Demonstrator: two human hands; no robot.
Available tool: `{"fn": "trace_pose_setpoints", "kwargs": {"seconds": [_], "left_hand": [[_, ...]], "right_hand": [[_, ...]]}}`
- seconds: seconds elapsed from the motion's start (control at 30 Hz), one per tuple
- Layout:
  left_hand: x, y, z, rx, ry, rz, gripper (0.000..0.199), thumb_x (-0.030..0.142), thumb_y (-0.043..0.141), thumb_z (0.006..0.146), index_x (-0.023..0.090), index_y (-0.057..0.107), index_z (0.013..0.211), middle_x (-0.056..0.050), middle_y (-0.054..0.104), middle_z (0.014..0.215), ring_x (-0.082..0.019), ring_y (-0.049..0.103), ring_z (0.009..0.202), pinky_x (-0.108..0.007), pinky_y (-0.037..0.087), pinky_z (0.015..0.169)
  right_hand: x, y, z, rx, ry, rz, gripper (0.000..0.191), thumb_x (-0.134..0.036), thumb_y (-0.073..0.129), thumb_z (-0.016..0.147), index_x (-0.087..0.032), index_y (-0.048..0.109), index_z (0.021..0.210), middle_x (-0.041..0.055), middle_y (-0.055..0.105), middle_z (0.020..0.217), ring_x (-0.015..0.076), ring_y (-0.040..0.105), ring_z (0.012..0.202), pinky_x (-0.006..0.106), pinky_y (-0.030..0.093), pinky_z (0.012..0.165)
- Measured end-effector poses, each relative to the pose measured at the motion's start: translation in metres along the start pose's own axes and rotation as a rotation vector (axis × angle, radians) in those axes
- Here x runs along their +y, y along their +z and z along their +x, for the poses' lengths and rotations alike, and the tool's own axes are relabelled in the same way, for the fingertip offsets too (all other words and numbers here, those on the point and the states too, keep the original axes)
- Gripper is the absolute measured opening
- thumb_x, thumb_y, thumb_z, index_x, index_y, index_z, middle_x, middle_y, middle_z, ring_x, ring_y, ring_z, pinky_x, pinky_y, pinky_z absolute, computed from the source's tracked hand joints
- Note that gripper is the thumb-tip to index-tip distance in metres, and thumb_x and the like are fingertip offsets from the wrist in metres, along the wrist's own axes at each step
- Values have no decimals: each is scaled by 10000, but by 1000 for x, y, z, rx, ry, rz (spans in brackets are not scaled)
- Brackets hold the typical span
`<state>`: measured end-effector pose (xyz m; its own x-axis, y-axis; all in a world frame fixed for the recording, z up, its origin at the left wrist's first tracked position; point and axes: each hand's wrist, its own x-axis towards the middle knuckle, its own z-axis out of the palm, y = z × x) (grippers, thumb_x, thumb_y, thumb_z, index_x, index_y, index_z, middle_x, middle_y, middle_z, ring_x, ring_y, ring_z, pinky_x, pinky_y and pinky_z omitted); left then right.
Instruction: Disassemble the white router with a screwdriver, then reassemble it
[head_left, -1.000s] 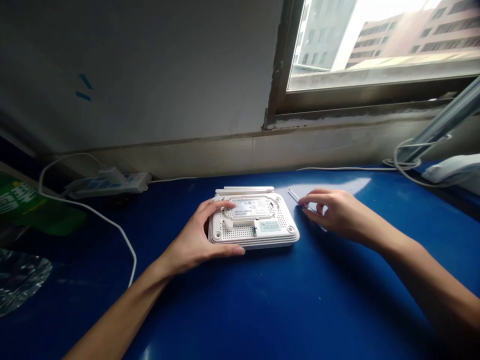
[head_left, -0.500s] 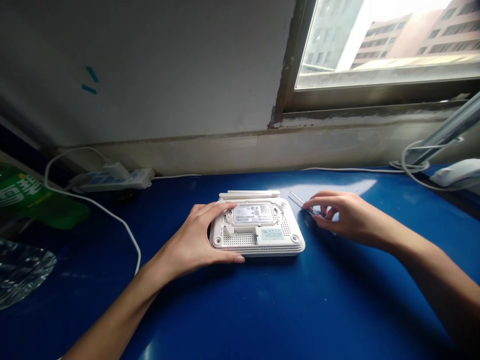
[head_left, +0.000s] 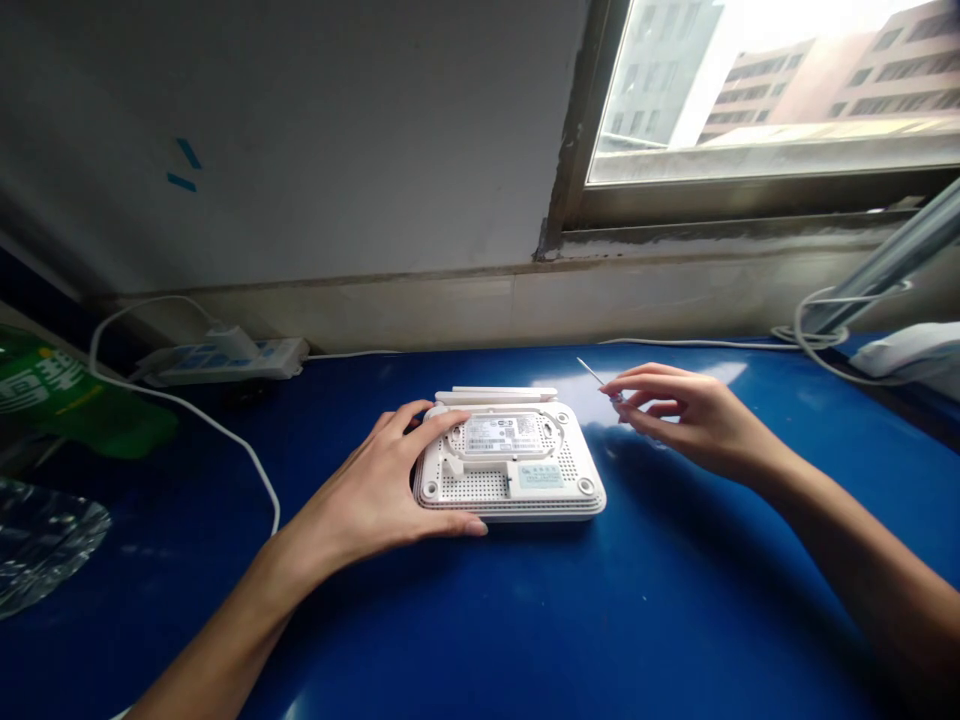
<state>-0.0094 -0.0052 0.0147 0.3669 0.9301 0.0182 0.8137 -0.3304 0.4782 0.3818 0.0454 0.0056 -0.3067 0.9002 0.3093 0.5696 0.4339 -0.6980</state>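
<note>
The white router point(head_left: 510, 490) lies upside down on the blue table point(head_left: 675, 600), its label-covered vented base facing up and its folded antennas point(head_left: 495, 395) along the far edge. Your left hand point(head_left: 360, 490) clasps it, fingers point(head_left: 431, 412) spread across the far side of the base and thumb along the near edge. Just beside the router, your right hand point(head_left: 679, 415) pinches a thin screwdriver point(head_left: 591, 372) between its fingertips point(head_left: 619, 392). Farther left lie a power strip point(head_left: 225, 362) and a green bag point(head_left: 60, 405).
</note>
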Motion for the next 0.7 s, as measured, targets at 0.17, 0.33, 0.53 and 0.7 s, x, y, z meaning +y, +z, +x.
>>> {"fn": "trace_pose_setpoints", "kwargs": {"seconds": [0.17, 0.33, 0.53, 0.7], "left_hand": [[14, 5, 0, 209, 30, -20, 649, 707, 695, 935, 286, 711, 1428, -138, 528, 1497, -388, 616, 1338, -568, 579, 1118], [20, 19, 1, 216, 293, 88, 592, 520, 693, 1000, 253, 643, 1526, -143, 485, 1663, -435, 345, 1593, -649, 417, 1266], [16, 27, 2, 80, 367, 188, 759, 577, 751, 977, 350, 495, 1655, -137, 374, 1767, -460, 319, 1632, -746, 357, 1261], [10, 26, 4, 116, 398, 188, 765, 606, 791, 938, 346, 551, 1617, -136, 449, 1724, -446, 389, 1605, -730, 401, 1246]], "right_hand": [[-11, 2, 1, 63, 42, 71, 331, -526, 803, 912, -248, 867, 1081, 118, 804, 1151, 248, 772, 923, 372, 666, 848], [-27, 4, 2, 56, 127, 103, 358, -545, 800, 911, -237, 871, 1078, 113, 849, 1116, 293, 794, 1022, 377, 659, 890], [-47, 2, 3, 76, 223, 136, 426, -615, 861, 817, -232, 889, 1001, 108, 866, 1044, 319, 804, 970, 399, 658, 868], [-65, -22, 12, -164, 189, -2, 431, -633, 851, 810, -225, 886, 946, 96, 844, 904, 273, 767, 789, 327, 594, 631]]}}
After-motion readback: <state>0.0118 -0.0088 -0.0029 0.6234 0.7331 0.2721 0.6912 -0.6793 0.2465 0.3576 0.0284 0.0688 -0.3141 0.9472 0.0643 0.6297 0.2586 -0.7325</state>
